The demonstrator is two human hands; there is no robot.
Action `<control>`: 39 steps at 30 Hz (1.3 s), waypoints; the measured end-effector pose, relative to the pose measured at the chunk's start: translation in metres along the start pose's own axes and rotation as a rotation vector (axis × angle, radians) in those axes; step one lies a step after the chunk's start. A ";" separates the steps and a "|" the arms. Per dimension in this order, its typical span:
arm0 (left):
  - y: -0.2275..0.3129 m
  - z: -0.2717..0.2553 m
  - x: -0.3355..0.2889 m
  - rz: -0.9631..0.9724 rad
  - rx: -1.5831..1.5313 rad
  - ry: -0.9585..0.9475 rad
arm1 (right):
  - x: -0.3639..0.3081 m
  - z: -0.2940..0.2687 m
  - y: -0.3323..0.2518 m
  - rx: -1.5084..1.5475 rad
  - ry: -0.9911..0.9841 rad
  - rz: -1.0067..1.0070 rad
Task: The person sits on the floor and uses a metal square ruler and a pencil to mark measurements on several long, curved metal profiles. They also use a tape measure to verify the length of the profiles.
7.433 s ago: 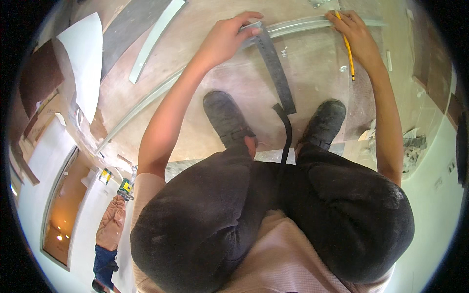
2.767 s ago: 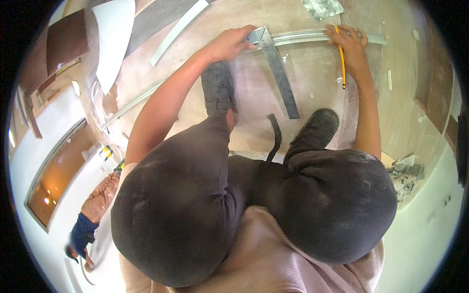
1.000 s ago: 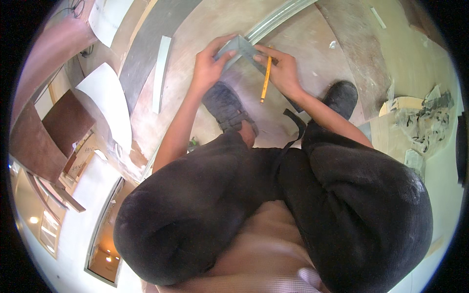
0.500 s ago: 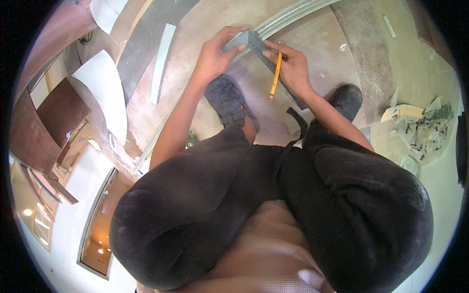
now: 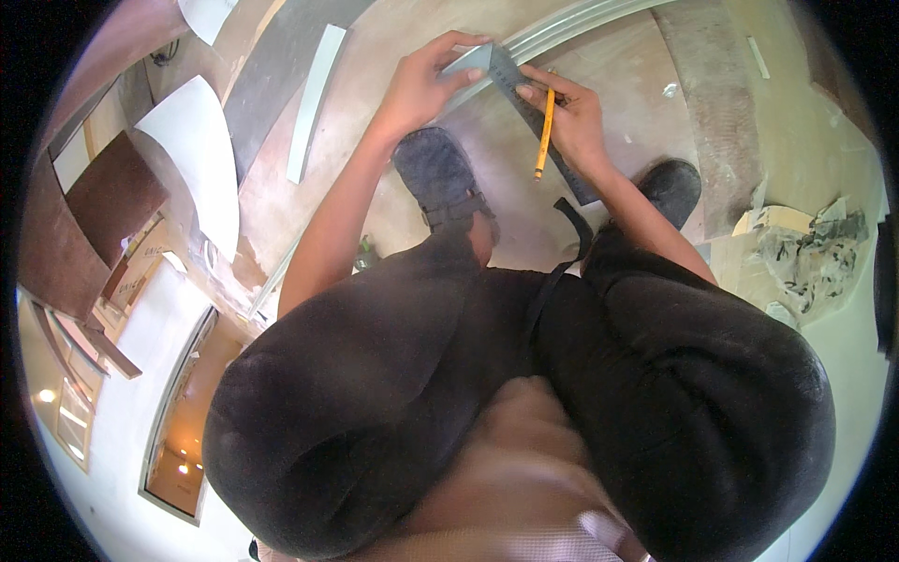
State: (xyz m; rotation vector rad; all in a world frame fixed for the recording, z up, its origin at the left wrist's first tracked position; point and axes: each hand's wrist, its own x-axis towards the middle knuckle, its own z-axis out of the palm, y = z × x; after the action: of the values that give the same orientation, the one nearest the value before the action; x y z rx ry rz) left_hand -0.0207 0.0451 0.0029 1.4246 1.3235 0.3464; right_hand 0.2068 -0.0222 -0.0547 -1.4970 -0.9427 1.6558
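I am crouched over a floor board, my knees filling the lower half of the view. My left hand [image 5: 426, 84] presses down on the corner of a grey metal try square [image 5: 520, 89] laid against a long pale metal strip [image 5: 581, 19]. My right hand [image 5: 576, 117] holds a yellow pencil [image 5: 544, 136] and its fingers rest on the square's blade. The blade runs down toward my right shoe [image 5: 672, 187]. My left shoe [image 5: 440, 178] stands just below the left hand.
A white strip [image 5: 314, 89] lies to the left, beside curved white panels [image 5: 197, 159] and brown boards [image 5: 98, 201]. A rough brown plank [image 5: 707, 103] lies to the right, with crumpled paper and debris [image 5: 810, 248] further right.
Both hands have come together at the square's corner. Earlier they were spread apart along the metal strip. My head has turned, so the view has shifted and tilted.
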 end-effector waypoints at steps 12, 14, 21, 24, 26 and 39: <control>-0.005 -0.005 -0.002 -0.031 -0.101 -0.055 | 0.000 -0.006 -0.011 -0.012 -0.054 0.001; -0.005 -0.005 -0.003 -0.016 -0.045 -0.031 | 0.001 -0.005 -0.006 0.029 -0.057 -0.028; -0.002 0.014 -0.007 0.015 -0.037 0.106 | 0.000 -0.006 -0.013 0.000 -0.060 -0.014; -0.004 0.016 -0.008 0.027 -0.027 0.136 | 0.000 -0.006 -0.014 0.005 -0.067 -0.005; -0.003 0.018 -0.006 0.065 -0.017 0.150 | 0.001 -0.005 -0.008 0.034 -0.060 -0.012; 0.006 0.032 -0.009 0.021 0.258 0.311 | -0.009 -0.017 -0.008 -0.247 0.154 -0.207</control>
State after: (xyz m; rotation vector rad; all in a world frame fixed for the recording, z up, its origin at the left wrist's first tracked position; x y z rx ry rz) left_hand 0.0043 0.0235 0.0002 1.6477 1.6526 0.4357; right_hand 0.2246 -0.0250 -0.0441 -1.6019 -1.2053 1.2945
